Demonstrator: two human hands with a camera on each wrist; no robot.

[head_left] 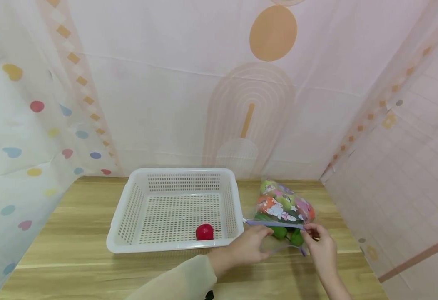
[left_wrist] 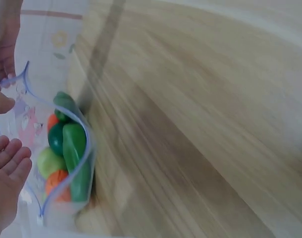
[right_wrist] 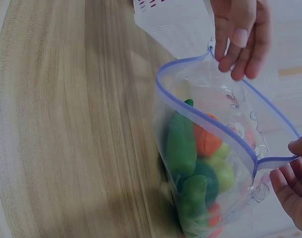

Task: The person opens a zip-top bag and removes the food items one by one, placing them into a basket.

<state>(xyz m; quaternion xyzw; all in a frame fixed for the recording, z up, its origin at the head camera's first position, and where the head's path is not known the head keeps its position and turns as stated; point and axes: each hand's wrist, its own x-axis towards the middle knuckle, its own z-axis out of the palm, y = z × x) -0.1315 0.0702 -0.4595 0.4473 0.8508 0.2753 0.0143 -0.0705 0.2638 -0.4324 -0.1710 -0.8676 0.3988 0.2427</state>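
A see-through zip bag with a purple zip edge and cartoon print lies at the right of the table, its mouth parted toward me. Inside are green peppers, an orange piece and several round green pieces. My right hand pinches the bag's rim near its right end, thumb against fingertips. At the left end of the mouth is my left hand, fingers extended and thumb apart, gripping nothing. In the right wrist view that left hand hangs just beside the zip edge.
A white slotted plastic basket stands left of the bag. A red apple-like fruit with a stem lies in it near the front wall. Patterned cloth rises behind the wooden table and along both sides.
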